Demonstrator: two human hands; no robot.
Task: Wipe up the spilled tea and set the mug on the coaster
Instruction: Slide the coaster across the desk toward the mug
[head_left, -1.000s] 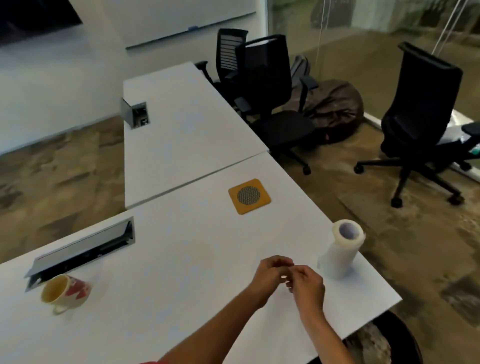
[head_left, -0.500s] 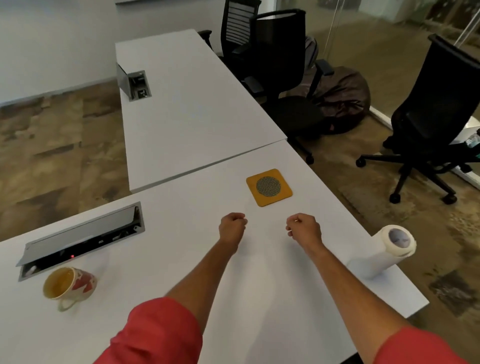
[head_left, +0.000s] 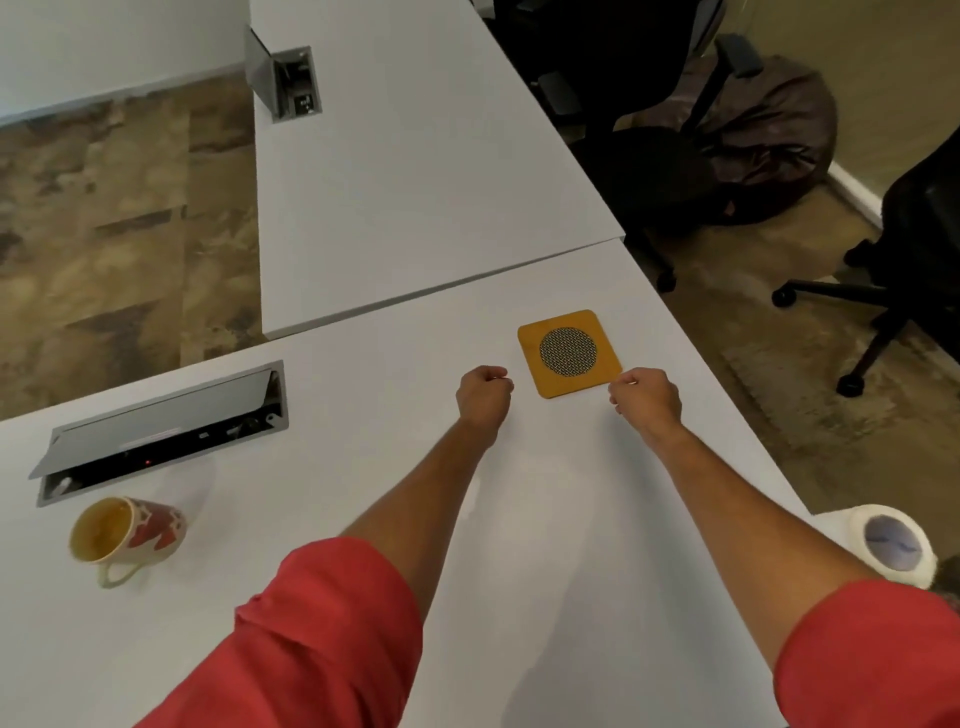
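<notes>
Mug (head_left: 127, 532) on its side is what I see at the left of the white worktop (head_left: 519, 571), just in front of the open cable hatch (head_left: 161, 434). Its long axis runs roughly left to right: the open mouth faces left and towards me, the base points right, and the handle lies on the near side against the worktop. The inside looks yellowish; I cannot make out any liquid on the surface around it.

Both arms reach forward in red sleeves (head_left: 322, 623). My left hand (head_left: 484, 396) hovers with its fingers clenched, just left of the orange coaster (head_left: 569, 352), and I see nothing in it. My right hand (head_left: 647, 397) is clenched too, at the coaster's near right corner; whether it touches the coaster I cannot tell. The coaster lies flat, square, with a dark mesh circle in its middle, well apart from the mug.

A paper towel roll (head_left: 891, 540) stands at the worktop's right edge, beside my right upper arm.
</notes>
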